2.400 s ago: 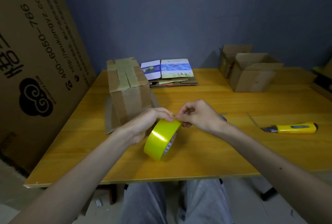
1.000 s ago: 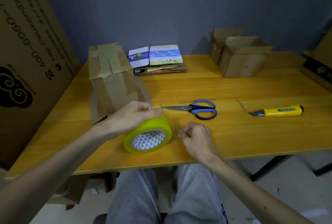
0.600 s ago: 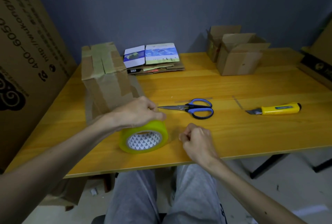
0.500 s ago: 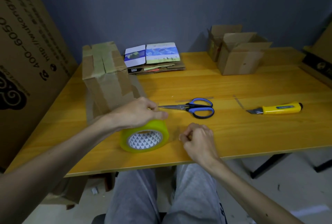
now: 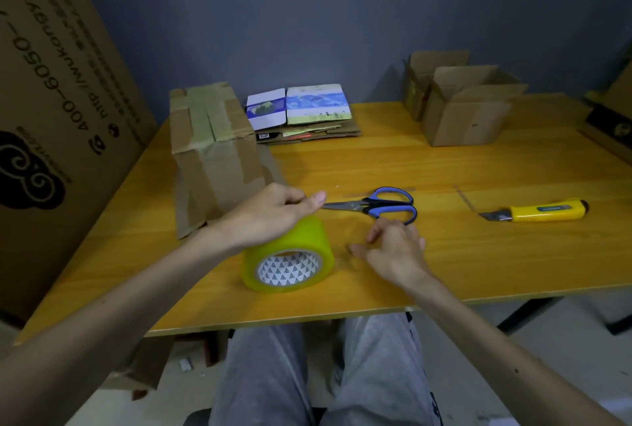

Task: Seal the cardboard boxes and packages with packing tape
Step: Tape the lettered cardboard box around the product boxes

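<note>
My left hand [image 5: 270, 217] lies over the top of the yellow tape roll [image 5: 290, 261] at frame centre, fingers curled round it, holding it on edge on the table [image 5: 478, 254]. My right hand [image 5: 393, 247], just right of the roll, is loosely curled; whether it pinches a free tape end cannot be determined. Scissors [image 5: 383, 206] lie just beyond it, untouched.

Status: the tall box [image 5: 215, 152] at centre left already carries tape strips. The two small boxes [image 5: 468, 111] at upper right stand with flaps open, unsealed. Judged progress: early; most sealing remains.

Dim, soft overhead light; edges bowed; slight blur
</note>
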